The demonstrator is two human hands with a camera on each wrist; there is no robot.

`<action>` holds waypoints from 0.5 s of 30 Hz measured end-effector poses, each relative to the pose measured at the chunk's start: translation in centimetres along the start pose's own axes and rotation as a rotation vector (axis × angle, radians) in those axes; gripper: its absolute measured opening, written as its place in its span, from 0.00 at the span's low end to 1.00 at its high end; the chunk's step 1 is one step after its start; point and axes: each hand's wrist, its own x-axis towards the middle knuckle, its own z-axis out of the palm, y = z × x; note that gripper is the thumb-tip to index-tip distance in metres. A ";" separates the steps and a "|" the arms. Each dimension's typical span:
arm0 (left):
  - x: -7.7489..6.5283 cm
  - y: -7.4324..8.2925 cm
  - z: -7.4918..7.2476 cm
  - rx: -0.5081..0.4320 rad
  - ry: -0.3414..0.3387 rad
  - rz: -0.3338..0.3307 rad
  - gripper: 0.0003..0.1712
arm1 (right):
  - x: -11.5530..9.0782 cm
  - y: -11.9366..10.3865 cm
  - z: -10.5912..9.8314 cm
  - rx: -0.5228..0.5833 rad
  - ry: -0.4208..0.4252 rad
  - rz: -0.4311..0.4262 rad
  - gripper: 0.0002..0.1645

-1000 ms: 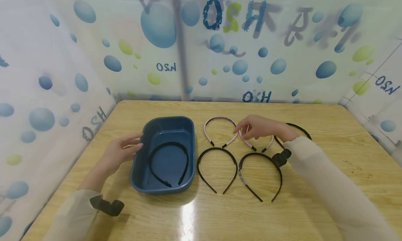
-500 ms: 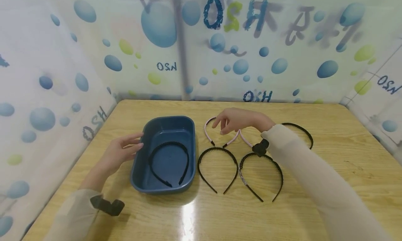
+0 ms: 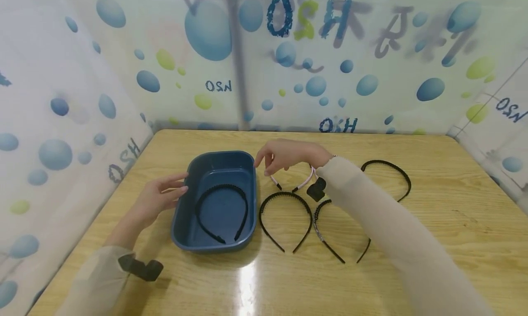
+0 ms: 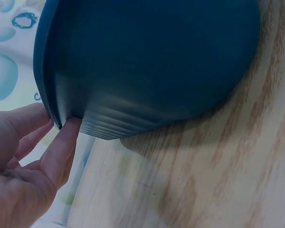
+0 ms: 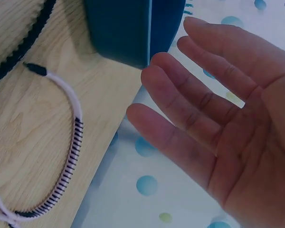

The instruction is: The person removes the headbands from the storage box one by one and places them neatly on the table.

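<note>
A blue plastic basin [image 3: 247,249] stands on the left part of the table, with one black headband [image 3: 246,215] lying inside it. My left hand [image 3: 154,197] is at its left rim; in the left wrist view, fingers and thumb pinch the rim from both sides. My right hand [image 3: 284,153] hovers by the basin's right rim, over a pink headband [image 3: 306,183] it partly covers. In the right wrist view its palm faces the camera, holding nothing, fingers apart and loosely bent. Whether a fingertip touches the basin there, I cannot tell.
Right of the basin lie a toothed black headband [image 3: 310,220], a black headband with a glittery section [image 3: 334,254], partly behind my right sleeve, and another black headband [image 3: 408,178] further back. The wooden table [image 3: 198,288] meets a patterned curtain [image 3: 288,96] at the back.
My right hand has moved left, from above the pink headbands to the basin's right rim. My left hand, the basin and the headbands have stayed in place.
</note>
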 end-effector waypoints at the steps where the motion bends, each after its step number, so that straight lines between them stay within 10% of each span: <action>1: 0.0 0.0 0.0 0.003 0.000 0.000 0.33 | 0.3 -0.1 0.0 -0.002 -0.004 -0.004 0.20; 15: 0.1 -0.2 0.0 0.010 -0.003 0.001 0.33 | 4.1 -1.9 0.3 -0.009 -0.067 0.035 0.20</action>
